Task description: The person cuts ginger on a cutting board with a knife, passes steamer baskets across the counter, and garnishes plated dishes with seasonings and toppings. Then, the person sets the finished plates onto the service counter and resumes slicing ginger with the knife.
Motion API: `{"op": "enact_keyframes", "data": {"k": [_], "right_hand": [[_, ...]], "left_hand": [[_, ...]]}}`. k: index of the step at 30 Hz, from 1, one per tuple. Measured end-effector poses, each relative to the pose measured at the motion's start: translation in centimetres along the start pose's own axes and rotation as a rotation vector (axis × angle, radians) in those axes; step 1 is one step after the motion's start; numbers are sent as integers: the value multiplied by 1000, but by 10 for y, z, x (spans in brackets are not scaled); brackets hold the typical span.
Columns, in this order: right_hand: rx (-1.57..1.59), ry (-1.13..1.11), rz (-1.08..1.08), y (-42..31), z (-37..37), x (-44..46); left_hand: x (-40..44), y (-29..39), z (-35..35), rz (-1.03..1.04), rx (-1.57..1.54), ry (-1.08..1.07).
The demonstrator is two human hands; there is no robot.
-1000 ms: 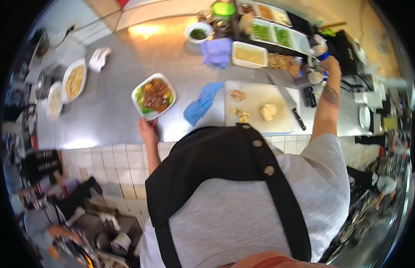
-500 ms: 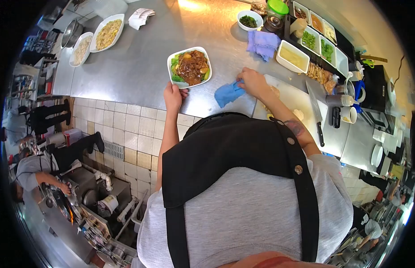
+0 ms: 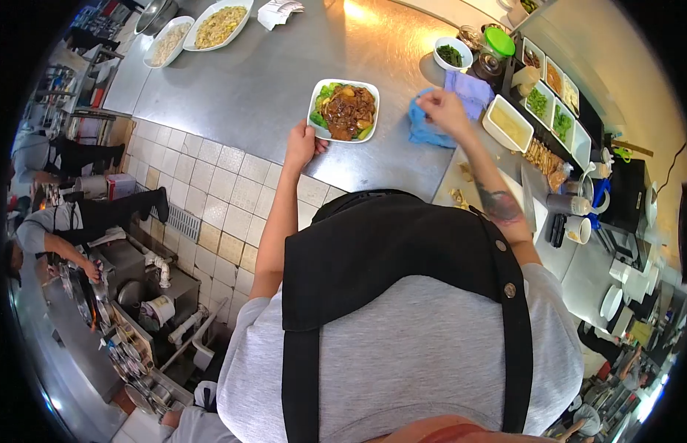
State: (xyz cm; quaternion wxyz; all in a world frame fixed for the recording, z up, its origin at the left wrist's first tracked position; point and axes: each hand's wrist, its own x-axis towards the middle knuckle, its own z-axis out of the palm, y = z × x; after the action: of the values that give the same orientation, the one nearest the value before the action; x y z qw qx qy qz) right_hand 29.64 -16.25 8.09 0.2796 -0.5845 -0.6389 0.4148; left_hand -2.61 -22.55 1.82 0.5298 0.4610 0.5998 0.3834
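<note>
My left hand (image 3: 304, 148) grips the near left edge of a white square bowl (image 3: 314, 118), its thumb on the rim and its fingers curled beneath. Brown sauced meat lies in the bowl with green leaves along the left side. A blue cloth (image 3: 423, 131) lies crumpled on the steel counter to the right of the bowl. Above it is my right hand (image 3: 442, 111), fingers loosely bent and a little apart; no cloth shows between them. A folded purple cloth (image 3: 470, 92) lies just beyond that hand.
Two dishes, one of fried rice (image 3: 221, 28) and one of paler food (image 3: 168, 43), stand far left. A small bowl of dark greens (image 3: 450, 55), a pale liquid tub (image 3: 508, 124) and topping trays (image 3: 537, 103) are at right. A knife (image 3: 530, 188) lies on the cutting board (image 3: 450, 177).
My right hand moved up and right, away from where it pinched the blue cloth. The cloth now lies bunched near the purple one. My left hand stays on the bowl; the whole view has shifted.
</note>
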Motion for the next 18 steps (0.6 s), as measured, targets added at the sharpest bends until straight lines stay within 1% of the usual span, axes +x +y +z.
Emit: {"op": "enact_keyframes", "data": {"k": [2, 5, 8, 11, 17, 18], "right_hand": [[128, -15, 95, 15, 39, 1], [192, -40, 76, 27, 85, -5], [295, 138, 113, 25, 107, -6], [207, 233, -7, 22, 118, 2], [-83, 399, -93, 6, 118, 8], [26, 368, -27, 8, 116, 9]], "left_hand": [[-2, 0, 1, -5, -9, 20], [-5, 5, 5, -16, -4, 59], [-2, 0, 4, -22, 19, 74], [1, -2, 2, -20, 44, 65], [-3, 5, 1, -11, 89, 71], [-3, 5, 1, -9, 88, 74]]}}
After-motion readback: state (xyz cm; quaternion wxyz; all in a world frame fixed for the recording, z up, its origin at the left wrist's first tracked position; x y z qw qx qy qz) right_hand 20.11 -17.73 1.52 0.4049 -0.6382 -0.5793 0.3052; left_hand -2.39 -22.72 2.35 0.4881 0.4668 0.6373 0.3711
